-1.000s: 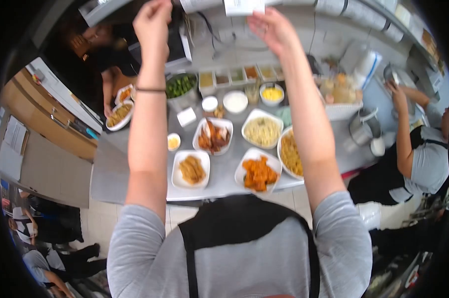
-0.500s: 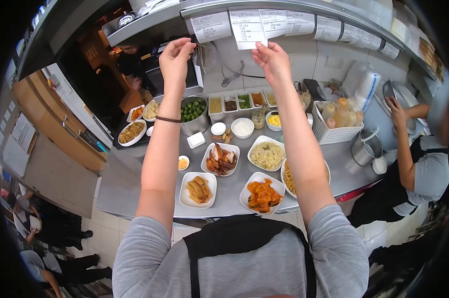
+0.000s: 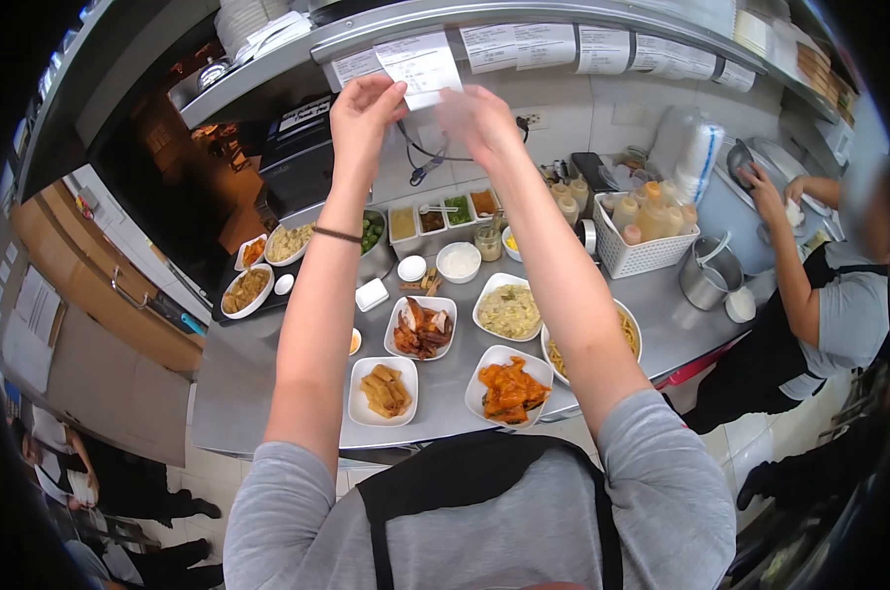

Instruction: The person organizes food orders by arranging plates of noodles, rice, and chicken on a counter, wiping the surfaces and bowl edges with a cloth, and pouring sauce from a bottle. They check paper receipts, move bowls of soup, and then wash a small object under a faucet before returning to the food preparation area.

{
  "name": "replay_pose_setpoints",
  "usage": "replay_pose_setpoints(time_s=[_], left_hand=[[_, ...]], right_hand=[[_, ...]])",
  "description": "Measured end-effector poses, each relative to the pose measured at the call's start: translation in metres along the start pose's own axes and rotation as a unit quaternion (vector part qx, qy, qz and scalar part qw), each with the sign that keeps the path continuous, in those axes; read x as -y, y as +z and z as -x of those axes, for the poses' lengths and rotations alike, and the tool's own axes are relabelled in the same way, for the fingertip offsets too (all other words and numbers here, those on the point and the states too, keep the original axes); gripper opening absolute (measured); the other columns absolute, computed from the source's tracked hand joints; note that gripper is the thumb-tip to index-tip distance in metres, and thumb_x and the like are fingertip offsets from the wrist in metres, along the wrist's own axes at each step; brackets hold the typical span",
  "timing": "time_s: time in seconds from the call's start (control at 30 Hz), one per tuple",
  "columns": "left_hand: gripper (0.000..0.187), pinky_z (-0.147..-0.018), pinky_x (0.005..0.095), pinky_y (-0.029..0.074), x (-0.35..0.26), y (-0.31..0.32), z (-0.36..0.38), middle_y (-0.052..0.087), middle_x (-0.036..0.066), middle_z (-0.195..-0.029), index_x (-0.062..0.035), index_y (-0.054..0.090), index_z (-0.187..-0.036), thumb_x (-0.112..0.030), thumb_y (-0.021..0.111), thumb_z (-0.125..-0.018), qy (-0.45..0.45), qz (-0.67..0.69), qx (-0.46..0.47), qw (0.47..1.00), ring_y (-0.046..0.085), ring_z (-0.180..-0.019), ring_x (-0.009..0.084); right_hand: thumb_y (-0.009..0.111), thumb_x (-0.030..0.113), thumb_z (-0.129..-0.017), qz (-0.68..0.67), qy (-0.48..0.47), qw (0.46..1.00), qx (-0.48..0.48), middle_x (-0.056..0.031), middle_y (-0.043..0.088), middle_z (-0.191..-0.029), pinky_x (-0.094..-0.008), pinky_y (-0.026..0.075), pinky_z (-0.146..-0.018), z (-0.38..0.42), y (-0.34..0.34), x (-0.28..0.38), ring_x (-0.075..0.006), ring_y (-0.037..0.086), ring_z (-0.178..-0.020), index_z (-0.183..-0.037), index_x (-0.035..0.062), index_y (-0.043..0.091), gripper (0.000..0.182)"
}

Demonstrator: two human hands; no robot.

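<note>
Up at the rail, a printed order slip [image 3: 420,69] hangs in front of another slip. My left hand [image 3: 363,123] pinches it near its lower left edge, thumb and fingertips closed there. My right hand [image 3: 484,126] is raised by the slip's lower right corner, its fingers smeared by motion. Below my arms stand white dishes of rolled fried pieces [image 3: 386,390], orange-sauced food [image 3: 511,390], browned chicken pieces [image 3: 422,328] and a pale creamy mash [image 3: 509,312]. My right forearm overlaps a bowl of noodles [image 3: 626,332].
More slips [image 3: 602,49] hang along the shelf rail [image 3: 524,20]. Behind the dishes are condiment tubs [image 3: 432,220] and a pot of green produce [image 3: 373,236]. A white basket of squeeze bottles [image 3: 642,241] and a metal pitcher [image 3: 711,275] stand right, near a co-worker [image 3: 829,315].
The slip has shifted left along the rail. My right hand held its lower edge before; now my left hand pinches it, and my right hand has moved left, blurred.
</note>
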State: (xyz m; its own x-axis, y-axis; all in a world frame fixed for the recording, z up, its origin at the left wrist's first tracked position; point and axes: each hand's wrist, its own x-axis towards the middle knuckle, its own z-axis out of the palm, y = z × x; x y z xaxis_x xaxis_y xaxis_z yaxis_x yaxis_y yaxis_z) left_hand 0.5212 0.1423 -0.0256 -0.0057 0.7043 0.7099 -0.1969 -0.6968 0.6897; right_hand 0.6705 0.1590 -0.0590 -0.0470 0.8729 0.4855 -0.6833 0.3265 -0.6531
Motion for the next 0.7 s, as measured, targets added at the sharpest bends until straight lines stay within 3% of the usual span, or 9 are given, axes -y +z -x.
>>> replay_pose_setpoints(time_s=[0.17, 0.23, 0.33, 0.37, 0.43, 0.57, 0.67, 0.7], left_hand=[[0.019, -0.053, 0.0199, 0.041, 0.008, 0.006, -0.019, 0.059, 0.007, -0.077, 0.0009, 0.053, -0.088, 0.004, 0.061, -0.071, 0.041, -0.058, -0.049, 0.996, 0.053, -0.062, 0.0086], [0.019, -0.055, 0.0199, 0.041, 0.009, 0.003, -0.018, 0.059, 0.006, -0.079, -0.0002, 0.053, -0.089, 0.003, 0.060, -0.072, 0.038, -0.063, -0.052, 0.996, 0.053, -0.064, 0.0085], [0.020, -0.059, 0.0189, 0.041, 0.013, 0.004, -0.015, 0.059, 0.005, -0.083, 0.0001, 0.056, -0.092, 0.004, 0.059, -0.073, 0.033, -0.055, -0.058, 0.996, 0.053, -0.068, 0.0075], [0.021, -0.057, 0.0183, 0.041, 0.018, 0.004, -0.016, 0.060, 0.004, -0.080, 0.0004, 0.059, -0.092, 0.005, 0.058, -0.072, 0.068, -0.080, -0.054, 0.993, 0.052, -0.065, 0.0066], [0.026, -0.055, 0.0175, 0.041, 0.025, 0.001, -0.014, 0.060, 0.002, -0.074, -0.0027, 0.065, -0.093, 0.006, 0.058, -0.070, 0.085, -0.123, -0.058, 0.987, 0.050, -0.060, 0.0048], [0.024, -0.055, 0.0225, 0.043, 0.032, 0.006, -0.004, 0.058, 0.003, -0.057, -0.0097, 0.067, -0.089, -0.002, 0.062, -0.067, 0.100, -0.239, -0.098, 0.961, 0.050, -0.054, 0.0071], [0.025, -0.056, 0.0233, 0.043, 0.027, 0.012, -0.005, 0.059, 0.004, -0.059, -0.0102, 0.067, -0.089, -0.002, 0.062, -0.066, 0.100, -0.280, -0.098, 0.950, 0.052, -0.054, 0.0092], [0.024, -0.057, 0.0241, 0.044, 0.024, 0.015, -0.007, 0.060, 0.006, -0.060, -0.0102, 0.067, -0.089, -0.002, 0.061, -0.067, 0.114, -0.287, -0.104, 0.946, 0.054, -0.054, 0.0101]], right_hand=[[0.062, 0.018, -0.078, -0.004, 0.007, 1.000, -0.025, -0.0052, 0.057, -0.091, -0.0329, 0.042, -0.076, -0.003, -0.004, 0.012, -0.0146, 0.053, -0.085, -0.097, 0.0018, 0.049, 0.028], [0.062, 0.022, -0.077, -0.060, -0.022, 0.989, -0.132, -0.0023, 0.055, -0.097, -0.0386, 0.033, -0.085, -0.008, -0.015, 0.015, -0.0154, 0.047, -0.095, -0.103, 0.0060, 0.049, 0.033], [0.063, 0.022, -0.076, -0.067, -0.067, 0.986, -0.134, -0.0010, 0.053, -0.101, -0.0383, 0.026, -0.089, -0.013, -0.035, 0.010, -0.0153, 0.044, -0.100, -0.105, 0.0100, 0.049, 0.035], [0.063, 0.022, -0.076, -0.067, -0.066, 0.986, -0.134, -0.0010, 0.053, -0.101, -0.0383, 0.026, -0.089, -0.009, -0.037, 0.010, -0.0153, 0.044, -0.100, -0.105, 0.0100, 0.049, 0.035], [0.067, 0.019, -0.074, -0.067, -0.011, 0.985, -0.161, 0.0001, 0.052, -0.098, -0.0368, 0.030, -0.085, 0.006, -0.036, 0.004, -0.0153, 0.045, -0.094, -0.094, 0.0151, 0.048, 0.028], [0.067, 0.019, -0.072, -0.081, 0.027, 0.981, -0.172, 0.0025, 0.052, -0.099, -0.0367, 0.025, -0.088, 0.028, -0.028, -0.013, -0.0131, 0.044, -0.095, -0.093, 0.0161, 0.049, 0.028], [0.067, 0.018, -0.071, -0.054, 0.049, 0.983, -0.171, 0.0018, 0.053, -0.095, -0.0377, 0.024, -0.087, 0.034, -0.022, -0.020, -0.0139, 0.045, -0.095, -0.090, 0.0163, 0.049, 0.026], [0.065, 0.019, -0.071, -0.047, 0.031, 0.982, -0.183, -0.0003, 0.055, -0.095, -0.0361, 0.025, -0.082, 0.031, -0.018, -0.021, -0.0142, 0.047, -0.094, -0.092, 0.0138, 0.051, 0.026]])
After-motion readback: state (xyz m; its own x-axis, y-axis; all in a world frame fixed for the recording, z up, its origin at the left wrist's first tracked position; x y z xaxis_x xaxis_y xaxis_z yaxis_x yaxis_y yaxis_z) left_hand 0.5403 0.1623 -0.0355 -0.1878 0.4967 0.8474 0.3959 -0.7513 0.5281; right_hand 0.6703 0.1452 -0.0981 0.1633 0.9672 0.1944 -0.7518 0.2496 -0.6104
